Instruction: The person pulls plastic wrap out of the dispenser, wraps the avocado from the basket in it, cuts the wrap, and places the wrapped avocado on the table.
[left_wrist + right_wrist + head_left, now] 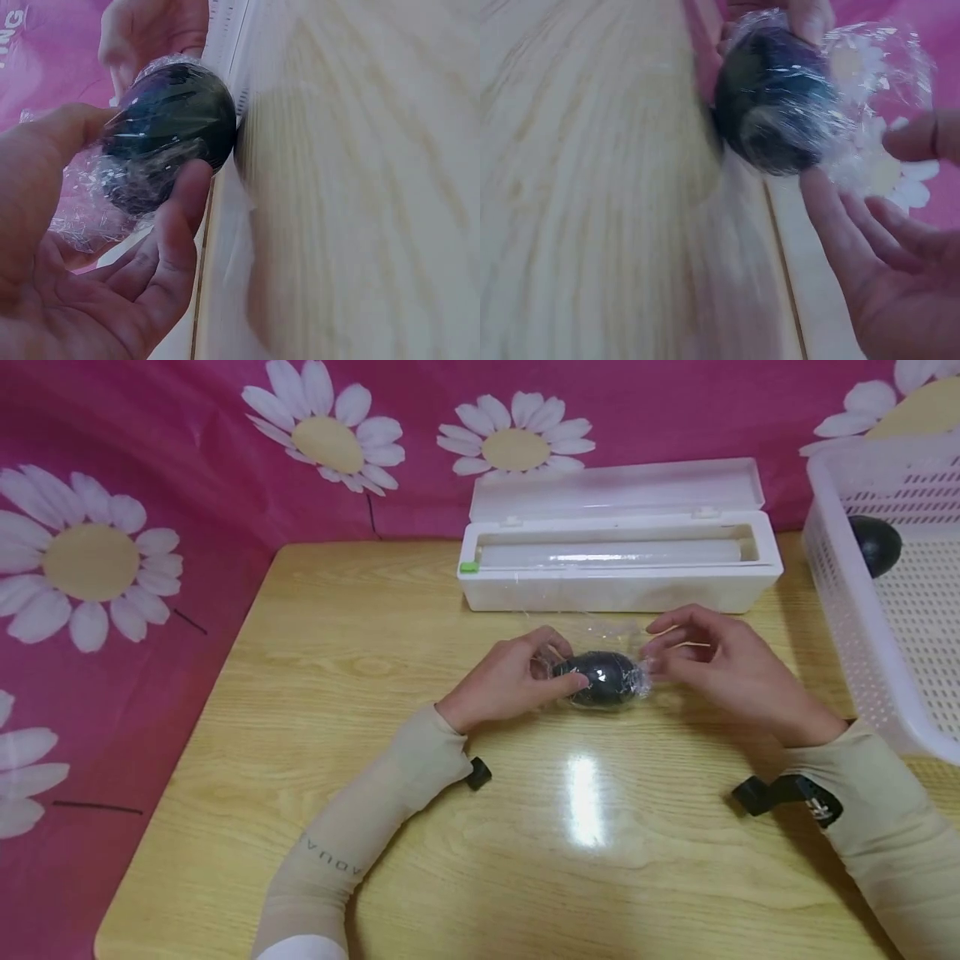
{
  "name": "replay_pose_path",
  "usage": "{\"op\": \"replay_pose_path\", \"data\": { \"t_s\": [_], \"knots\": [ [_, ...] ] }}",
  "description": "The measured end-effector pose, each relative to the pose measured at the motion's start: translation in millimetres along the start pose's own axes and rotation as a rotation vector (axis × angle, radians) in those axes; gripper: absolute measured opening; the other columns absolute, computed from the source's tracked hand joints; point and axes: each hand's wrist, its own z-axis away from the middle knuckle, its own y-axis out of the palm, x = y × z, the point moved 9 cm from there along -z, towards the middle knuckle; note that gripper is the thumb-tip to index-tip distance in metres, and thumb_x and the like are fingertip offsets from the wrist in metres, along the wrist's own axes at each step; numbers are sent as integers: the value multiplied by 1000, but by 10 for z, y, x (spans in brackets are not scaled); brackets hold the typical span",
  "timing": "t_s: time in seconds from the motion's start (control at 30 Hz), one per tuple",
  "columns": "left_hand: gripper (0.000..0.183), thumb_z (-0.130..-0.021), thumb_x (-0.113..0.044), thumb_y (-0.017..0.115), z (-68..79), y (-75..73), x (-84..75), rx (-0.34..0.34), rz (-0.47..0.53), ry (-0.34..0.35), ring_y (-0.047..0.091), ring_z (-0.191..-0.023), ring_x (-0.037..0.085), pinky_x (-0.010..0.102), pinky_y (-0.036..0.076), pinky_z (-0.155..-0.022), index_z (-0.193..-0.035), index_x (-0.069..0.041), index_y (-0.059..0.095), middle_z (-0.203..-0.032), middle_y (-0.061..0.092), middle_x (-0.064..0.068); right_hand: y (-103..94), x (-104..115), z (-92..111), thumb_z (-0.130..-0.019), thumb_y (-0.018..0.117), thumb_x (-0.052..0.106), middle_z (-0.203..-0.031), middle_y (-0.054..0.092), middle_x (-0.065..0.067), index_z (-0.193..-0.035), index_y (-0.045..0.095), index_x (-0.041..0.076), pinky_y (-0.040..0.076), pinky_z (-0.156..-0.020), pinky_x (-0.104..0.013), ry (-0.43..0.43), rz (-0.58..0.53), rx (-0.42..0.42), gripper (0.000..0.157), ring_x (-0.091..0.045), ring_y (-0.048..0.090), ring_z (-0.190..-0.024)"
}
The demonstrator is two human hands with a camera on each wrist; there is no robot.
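A dark, egg-shaped fruit that looks like an avocado (602,678) is wrapped in clear cling film, just above or on the table. My left hand (517,677) holds it, thumb over its near side and fingers at its left end. Loose film (885,67) spreads off the fruit in the right wrist view. At the other end, my right hand (720,668) has its fingertips by the gathered film (641,679). In the right wrist view its thumb stands apart from its fingers (840,225), and one fingertip meets the wrapped fruit's underside.
Behind the hands stands a white film dispenser box (615,591), lid raised, with a roll of film (607,554) inside. To the right, a white perforated basket (832,602) holds another dark fruit (876,545). A pink flowered cloth (420,410) hangs behind the wooden table (315,635).
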Motion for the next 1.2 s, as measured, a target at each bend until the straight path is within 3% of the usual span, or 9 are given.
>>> {"op": "replay_pose_path", "data": {
  "t_s": [0.1, 0.37, 0.47, 0.63, 0.87, 1.03, 1.2],
  "knots": [
    [40, -94, -44, 73, -5, -22, 15, -9, 5, -20, 67, -97, 12, 27, 55, -87, -122, -18, 62, -110, 72, 3, 46, 18, 9, -96, 70, 7, -109, 73, 7, -133, 57, 11, 55, -80, -17, -21, 1, 46, 39, -2, 69, -96],
    [39, -92, -40, 77, 3, -17, -1, -2, 0, 0, 64, -87, 14, 25, 53, -74, -121, -19, 62, -100, 70, 4, 119, 74, -3, -91, 78, 5, -95, 74, -2, -132, 62, 17, 52, -69, -21, -91, 72, 47, 46, -8, 68, -81],
    [39, -93, -39, 77, 11, -14, -13, -1, -13, 17, 62, -84, 15, 25, 52, -70, -121, -18, 62, -97, 70, 5, 145, 109, 9, -90, 78, 6, -92, 72, -1, -126, 69, 20, 51, -65, -21, -148, 91, 50, 40, -8, 64, -78],
    [39, -93, -42, 76, 14, -9, -4, 4, 3, 16, 66, -89, 14, 25, 55, -76, -120, -19, 62, -106, 71, 3, 131, 134, 21, -90, 80, 10, -90, 74, 2, -103, 78, 20, 50, -60, -20, -202, 127, -9, 17, -6, 63, -73],
    [38, -93, -45, 75, 23, -9, 20, 3, 28, -5, 66, -98, 12, 26, 55, -84, -119, -20, 62, -116, 71, 1, 116, 53, 6, -97, 73, 15, -84, 75, -1, -102, 69, 9, 56, -59, -25, -110, 49, -59, 8, -10, 72, -68],
    [37, -94, -44, 74, 21, -16, 8, 0, 16, 10, 66, -96, 13, 26, 55, -82, -119, -20, 62, -114, 70, 1, 127, -17, 14, -102, 64, 14, -86, 75, 5, -104, 63, 0, 63, -68, -29, -22, -69, -14, 15, -12, 76, -73],
    [37, -96, -44, 71, 4, -15, 7, 3, 12, 18, 64, -91, 14, 26, 53, -80, -121, -19, 62, -108, 68, 3, 118, -52, 32, -102, 62, 14, -91, 74, 7, -105, 63, -1, 63, -74, -26, -9, -82, 43, 15, -11, 77, -80]
  ]
}}
